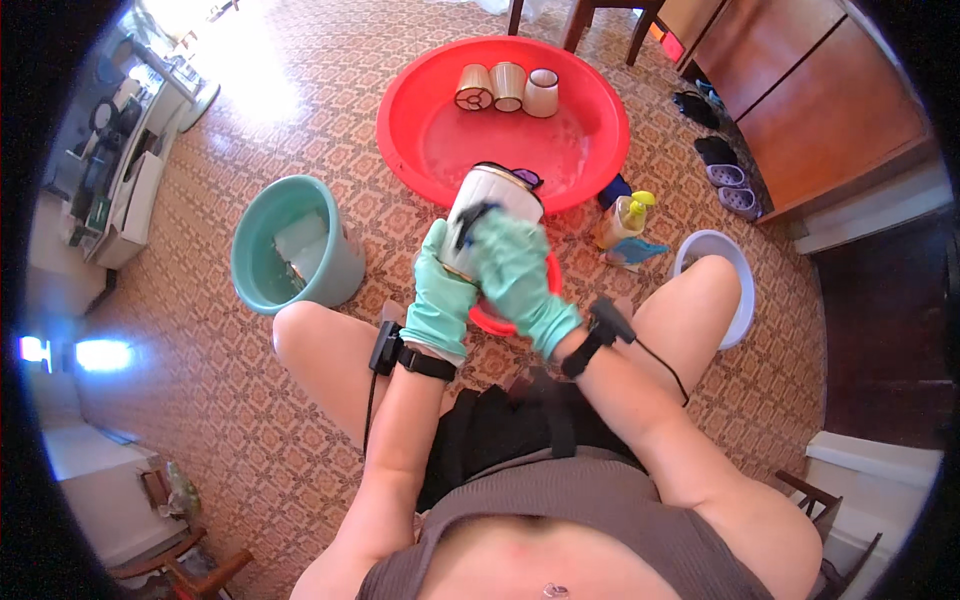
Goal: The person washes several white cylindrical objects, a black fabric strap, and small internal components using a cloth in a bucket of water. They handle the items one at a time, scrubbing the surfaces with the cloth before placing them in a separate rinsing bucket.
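My left hand [442,297], in a mint-green rubber glove, grips the lower side of a white lampshade [487,188] with a dark rim. The shade is tilted over the near edge of the red basin [405,150]. My right hand [518,270], gloved the same way and blurred by motion, closes on a dark brush [473,222] pressed to the shade's side; the brush is mostly hidden. Inside the basin, three small cream lampshades with dark trim, the middle one [508,85] among them, sit at the far side above shallow suds. A small red basin [492,318] is partly hidden beneath my hands.
A teal bucket [345,262] holding a whitish item stands at left. To the right are a pump bottle [622,222] with a yellow-green top, a blue packet [637,252] and a pale lavender basin [742,285] behind my knee. Lavender clogs [733,190] lie by a wooden cabinet [800,100].
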